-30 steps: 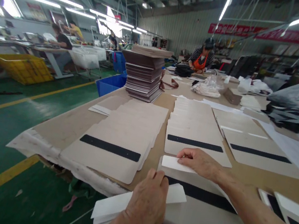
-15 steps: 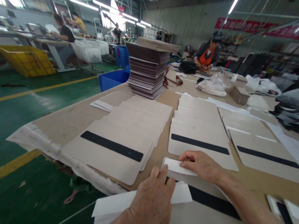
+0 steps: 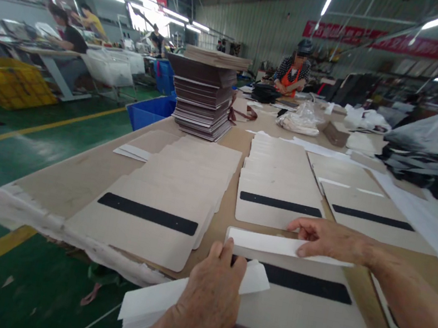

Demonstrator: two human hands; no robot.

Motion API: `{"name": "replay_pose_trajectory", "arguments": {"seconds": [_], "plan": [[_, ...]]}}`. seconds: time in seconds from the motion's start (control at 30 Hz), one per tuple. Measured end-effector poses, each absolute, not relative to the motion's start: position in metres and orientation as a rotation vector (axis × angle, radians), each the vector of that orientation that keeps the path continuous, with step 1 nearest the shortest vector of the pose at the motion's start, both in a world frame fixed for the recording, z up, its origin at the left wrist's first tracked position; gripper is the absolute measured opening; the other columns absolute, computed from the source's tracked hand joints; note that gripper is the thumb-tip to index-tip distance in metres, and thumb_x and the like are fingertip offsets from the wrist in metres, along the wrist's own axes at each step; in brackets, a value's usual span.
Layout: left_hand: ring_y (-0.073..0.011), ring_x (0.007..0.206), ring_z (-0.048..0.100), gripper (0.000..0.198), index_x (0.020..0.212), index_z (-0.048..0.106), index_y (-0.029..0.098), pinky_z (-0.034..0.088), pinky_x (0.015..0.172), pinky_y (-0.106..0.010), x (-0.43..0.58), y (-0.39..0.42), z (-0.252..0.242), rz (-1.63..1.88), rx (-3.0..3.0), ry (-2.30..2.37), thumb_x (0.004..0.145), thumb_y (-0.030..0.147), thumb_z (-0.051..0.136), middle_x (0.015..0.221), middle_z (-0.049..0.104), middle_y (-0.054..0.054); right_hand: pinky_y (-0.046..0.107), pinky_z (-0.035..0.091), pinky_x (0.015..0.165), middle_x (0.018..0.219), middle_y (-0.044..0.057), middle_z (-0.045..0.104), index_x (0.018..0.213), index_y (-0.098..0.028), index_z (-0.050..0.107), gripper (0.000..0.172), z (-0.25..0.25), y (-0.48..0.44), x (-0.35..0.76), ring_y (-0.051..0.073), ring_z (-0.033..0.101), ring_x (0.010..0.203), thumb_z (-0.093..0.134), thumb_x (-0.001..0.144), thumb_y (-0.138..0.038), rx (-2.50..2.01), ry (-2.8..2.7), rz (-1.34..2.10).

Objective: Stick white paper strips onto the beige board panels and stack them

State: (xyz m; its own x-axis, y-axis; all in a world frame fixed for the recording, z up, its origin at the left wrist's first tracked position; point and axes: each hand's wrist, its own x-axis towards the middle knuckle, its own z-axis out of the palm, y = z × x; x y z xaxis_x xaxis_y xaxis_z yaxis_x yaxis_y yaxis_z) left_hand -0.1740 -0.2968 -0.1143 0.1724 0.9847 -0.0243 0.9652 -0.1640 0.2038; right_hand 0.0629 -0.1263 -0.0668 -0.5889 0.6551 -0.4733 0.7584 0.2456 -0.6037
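The white strip (image 3: 264, 243) lies flat along the far edge of the near board (image 3: 301, 320), just beyond and apart from the black band (image 3: 310, 285) there. The right hand (image 3: 326, 240) is over the strip, its thumb on the white surface and its fingers curled past the far edge; I cannot tell whether they pinch it or only press. The left hand (image 3: 214, 285) is closed around a sheaf (image 3: 151, 306) of more white strips, which juts out on both sides of the fist, and its index fingertip is at the strip's left end. This hand covers the left end of the band.

To the left, a row of overlapping boards (image 3: 133, 239) runs away from the person, the nearest bearing a black band. Beyond the near board are a middle row (image 3: 271, 176) and a right-hand row (image 3: 385, 230), each also banded in front. At the back left of the table (image 3: 51, 174) rises a tall brown stack (image 3: 202, 102). Farther off, a co-worker (image 3: 292, 78) in an orange apron leans over a work surface.
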Motion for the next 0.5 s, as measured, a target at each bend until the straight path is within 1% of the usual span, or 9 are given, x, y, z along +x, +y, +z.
{"name": "replay_pose_trajectory", "arguments": {"seconds": [0.03, 0.1, 0.2, 0.27, 0.4, 0.5], "plan": [[-0.0307, 0.116, 0.044, 0.028, 0.104, 0.059, 0.017, 0.042, 0.097, -0.043, -0.174, -0.296, -0.114, 0.144, 2.276, 1.904, 0.077, 0.020, 0.053, 0.140, 0.043, -0.016, 0.026, 0.038, 0.063, 0.079, -0.002, 0.058, 0.115, -0.019, 0.057, 0.051, -0.065, -0.124, 0.081, 0.015, 0.053, 0.070, 0.070, 0.068, -0.034, 1.382, 2.353, -1.284], [-0.0308, 0.116, 0.044, 0.027, 0.104, 0.059, 0.017, 0.041, 0.098, -0.043, -0.175, -0.296, -0.113, 0.102, 2.296, 1.899, 0.078, 0.020, 0.053, 0.141, 0.042, -0.017, 0.027, 0.038, 0.063, 0.077, -0.002, 0.057, 0.109, -0.018, 0.058, 0.043, -0.067, -0.123, 0.112, 0.014, 0.051, 0.069, 0.066, 0.069, -0.032, 1.451, 2.317, -1.347], [-0.0297, 0.115, 0.046, 0.025, 0.101, 0.060, 0.017, 0.040, 0.098, -0.043, -0.175, -0.295, -0.111, 0.091, 2.353, 1.891, 0.078, 0.017, 0.049, 0.135, 0.049, -0.017, 0.028, 0.039, 0.065, 0.075, -0.002, 0.059, 0.100, -0.018, 0.058, 0.032, -0.080, -0.129, 0.142, 0.014, 0.052, 0.068, 0.062, 0.072, -0.032, 1.598, 2.315, -1.413], [-0.0291, 0.115, 0.047, 0.026, 0.098, 0.062, 0.017, 0.040, 0.099, -0.043, -0.175, -0.295, -0.110, 0.088, 2.404, 1.872, 0.077, 0.014, 0.047, 0.131, 0.053, -0.017, 0.028, 0.039, 0.066, 0.075, -0.002, 0.060, 0.100, -0.019, 0.057, 0.030, -0.091, -0.135, 0.150, 0.014, 0.052, 0.068, 0.061, 0.074, -0.033, 1.714, 2.357, -1.359], [-0.0285, 0.118, 0.046, 0.031, 0.097, 0.064, 0.016, 0.040, 0.098, -0.044, -0.173, -0.294, -0.109, 0.054, 2.484, 1.884, 0.073, 0.009, 0.046, 0.127, 0.056, -0.017, 0.027, 0.037, 0.060, 0.073, -0.002, 0.060, 0.096, -0.019, 0.056, 0.027, -0.109, -0.142, 0.154, 0.013, 0.051, 0.064, 0.063, 0.074, -0.033, 1.899, 2.402, -1.205], [-0.0293, 0.117, 0.047, 0.033, 0.097, 0.065, 0.016, 0.041, 0.097, -0.044, -0.173, -0.293, -0.110, 0.027, 2.520, 1.889, 0.072, 0.008, 0.046, 0.128, 0.057, -0.016, 0.027, 0.038, 0.062, 0.072, -0.003, 0.059, 0.093, -0.019, 0.054, 0.024, -0.114, -0.144, 0.154, 0.013, 0.051, 0.063, 0.061, 0.075, -0.032, 1.928, 2.408, -1.251]]}}
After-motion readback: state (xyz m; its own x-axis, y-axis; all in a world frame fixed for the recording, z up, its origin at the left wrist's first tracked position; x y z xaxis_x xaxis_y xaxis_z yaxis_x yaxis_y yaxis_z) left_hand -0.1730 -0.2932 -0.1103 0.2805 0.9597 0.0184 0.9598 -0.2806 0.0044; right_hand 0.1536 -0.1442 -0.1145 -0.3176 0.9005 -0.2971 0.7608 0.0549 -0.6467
